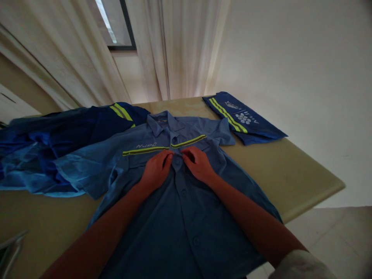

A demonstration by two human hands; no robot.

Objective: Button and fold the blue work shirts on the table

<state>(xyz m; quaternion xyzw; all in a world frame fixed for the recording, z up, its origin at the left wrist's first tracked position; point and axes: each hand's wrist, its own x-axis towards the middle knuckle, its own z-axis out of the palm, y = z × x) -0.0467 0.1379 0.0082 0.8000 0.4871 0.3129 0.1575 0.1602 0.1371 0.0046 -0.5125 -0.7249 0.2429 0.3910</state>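
A blue short-sleeved work shirt [157, 217] lies spread face up, its collar away from me and its hem toward me. Yellow-green stripes cross its chest, with pale lettering above the one on the left. My left hand [158, 166] pinches the front placket just below the stripe. On the other side of the placket, my right hand [199, 162] has its thumb and fingers pinched on the shirt's cloth. The two sets of fingertips are a small gap apart. Several buttons show down the front below my hands.
Beneath the shirt is a tan table [305, 170] with a corner at the right. A folded navy garment [244, 116] with yellow-green stripes lies at the back right. Dark blue clothes [72, 131] are heaped at the left. Curtains [186, 46] and a wall stand behind.
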